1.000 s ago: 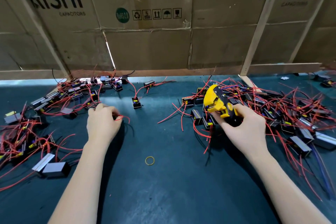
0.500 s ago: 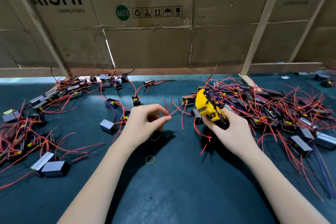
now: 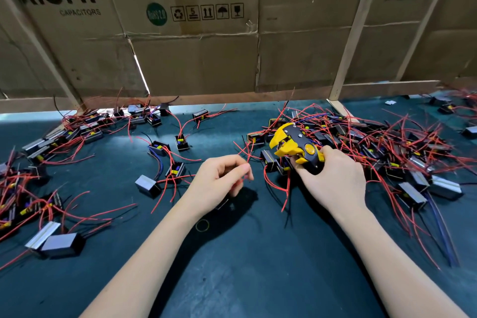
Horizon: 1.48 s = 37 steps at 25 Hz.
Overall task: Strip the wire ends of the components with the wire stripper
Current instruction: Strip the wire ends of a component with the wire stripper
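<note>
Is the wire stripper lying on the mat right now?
No, the right hand grips the wire stripper by its handles, holding it above the pile of components.

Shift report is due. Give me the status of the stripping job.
Done: I cannot tell; the left pile may be finished, but wire tips are too small to check. In hand: left hand pinches red wires, right hand grips the stripper. Left: probably the big right pile.
</note>
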Each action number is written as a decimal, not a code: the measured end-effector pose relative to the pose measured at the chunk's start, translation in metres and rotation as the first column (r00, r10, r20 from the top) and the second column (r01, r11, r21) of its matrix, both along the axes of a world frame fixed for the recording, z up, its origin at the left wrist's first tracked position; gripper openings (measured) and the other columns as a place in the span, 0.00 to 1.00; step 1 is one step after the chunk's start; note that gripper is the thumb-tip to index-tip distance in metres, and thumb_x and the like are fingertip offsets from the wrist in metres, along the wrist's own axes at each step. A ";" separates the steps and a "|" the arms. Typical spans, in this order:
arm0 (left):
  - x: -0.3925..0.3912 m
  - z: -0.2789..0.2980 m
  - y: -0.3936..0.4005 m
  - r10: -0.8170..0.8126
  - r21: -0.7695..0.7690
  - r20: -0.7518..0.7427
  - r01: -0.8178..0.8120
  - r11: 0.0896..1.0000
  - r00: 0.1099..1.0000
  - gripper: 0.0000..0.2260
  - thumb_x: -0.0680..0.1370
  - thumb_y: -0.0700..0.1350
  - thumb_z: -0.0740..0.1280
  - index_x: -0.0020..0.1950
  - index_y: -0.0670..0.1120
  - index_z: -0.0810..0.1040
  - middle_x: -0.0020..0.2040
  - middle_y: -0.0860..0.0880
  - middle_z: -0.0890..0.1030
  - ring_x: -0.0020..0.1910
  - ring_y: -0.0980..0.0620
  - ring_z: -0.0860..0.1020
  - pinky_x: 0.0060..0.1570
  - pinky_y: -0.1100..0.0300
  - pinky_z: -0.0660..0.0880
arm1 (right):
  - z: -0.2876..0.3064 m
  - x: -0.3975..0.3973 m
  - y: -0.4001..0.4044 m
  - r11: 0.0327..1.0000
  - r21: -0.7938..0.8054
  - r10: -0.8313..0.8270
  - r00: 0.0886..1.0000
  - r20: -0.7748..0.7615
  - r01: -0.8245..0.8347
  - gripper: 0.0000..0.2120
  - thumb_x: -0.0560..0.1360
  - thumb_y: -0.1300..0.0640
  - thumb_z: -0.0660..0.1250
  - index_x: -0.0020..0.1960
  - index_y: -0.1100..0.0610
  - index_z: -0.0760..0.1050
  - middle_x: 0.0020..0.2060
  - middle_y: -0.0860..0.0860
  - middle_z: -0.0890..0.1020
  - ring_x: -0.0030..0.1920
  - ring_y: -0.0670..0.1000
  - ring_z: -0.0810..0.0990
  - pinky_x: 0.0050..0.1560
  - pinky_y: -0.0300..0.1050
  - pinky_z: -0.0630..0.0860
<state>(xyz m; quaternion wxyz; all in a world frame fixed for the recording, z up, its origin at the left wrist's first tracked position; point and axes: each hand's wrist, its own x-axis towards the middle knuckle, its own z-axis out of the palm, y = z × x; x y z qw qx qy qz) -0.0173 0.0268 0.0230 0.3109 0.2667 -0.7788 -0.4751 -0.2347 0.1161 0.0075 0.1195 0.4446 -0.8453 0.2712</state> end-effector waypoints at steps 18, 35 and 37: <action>-0.011 -0.003 0.008 0.073 0.097 -0.028 -0.070 0.993 0.997 0.11 0.82 0.40 0.61 0.42 0.41 0.79 0.24 0.54 0.64 0.24 0.56 0.61 0.27 0.68 0.61 | -0.003 0.007 -0.002 0.996 0.041 0.081 0.985 -0.154 -0.076 0.23 0.67 0.37 0.70 0.49 0.57 0.77 0.42 0.53 0.81 0.47 0.60 0.79 0.48 0.53 0.69; 0.016 0.014 -0.015 0.127 -0.039 0.002 -0.127 0.991 0.992 0.13 0.84 0.43 0.59 0.47 0.46 0.83 0.27 0.52 0.72 0.29 0.54 0.68 0.32 0.63 0.67 | -0.002 0.006 0.000 0.996 0.020 0.088 0.994 -0.062 -0.087 0.22 0.68 0.36 0.67 0.45 0.55 0.74 0.41 0.53 0.80 0.47 0.61 0.79 0.47 0.52 0.71; 0.030 0.019 -0.022 0.148 -0.048 0.018 -0.147 0.988 0.989 0.13 0.83 0.46 0.62 0.43 0.49 0.83 0.25 0.53 0.70 0.26 0.55 0.66 0.28 0.67 0.65 | -0.001 0.006 0.001 0.995 0.016 0.096 0.994 -0.052 -0.095 0.21 0.68 0.35 0.67 0.42 0.54 0.70 0.40 0.52 0.80 0.46 0.61 0.79 0.45 0.52 0.71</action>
